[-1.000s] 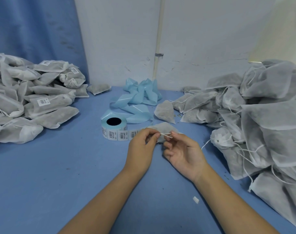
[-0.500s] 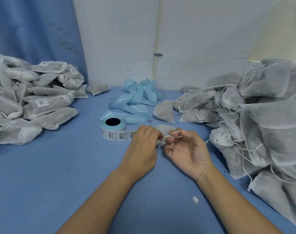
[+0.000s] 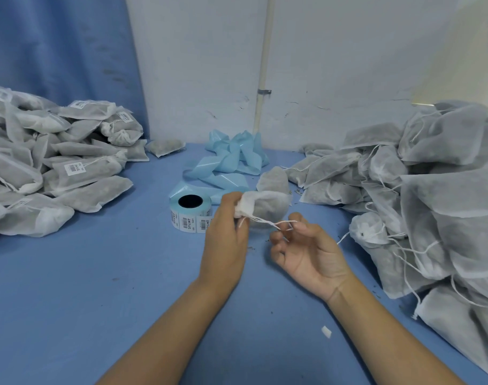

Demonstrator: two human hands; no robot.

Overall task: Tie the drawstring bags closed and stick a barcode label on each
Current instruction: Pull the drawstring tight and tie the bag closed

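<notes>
A small white drawstring bag (image 3: 268,207) with dark filling is held up over the blue table (image 3: 98,287). My left hand (image 3: 225,240) grips its gathered neck. The white drawstring (image 3: 268,222) runs from the neck to the right, where my right hand (image 3: 306,254), palm up with curled fingers, pinches its end. A roll of barcode labels (image 3: 190,215) stands just left of my left hand.
A pile of tied, labelled bags (image 3: 51,168) lies at the left. A large heap of loose-stringed bags (image 3: 420,195) fills the right side. Used blue label backing (image 3: 229,165) lies crumpled by the wall. A small white scrap (image 3: 326,332) lies near my right forearm.
My left hand has lifted the bag's neck and closed round it. My right hand has drawn the string out to the right, turning palm up.
</notes>
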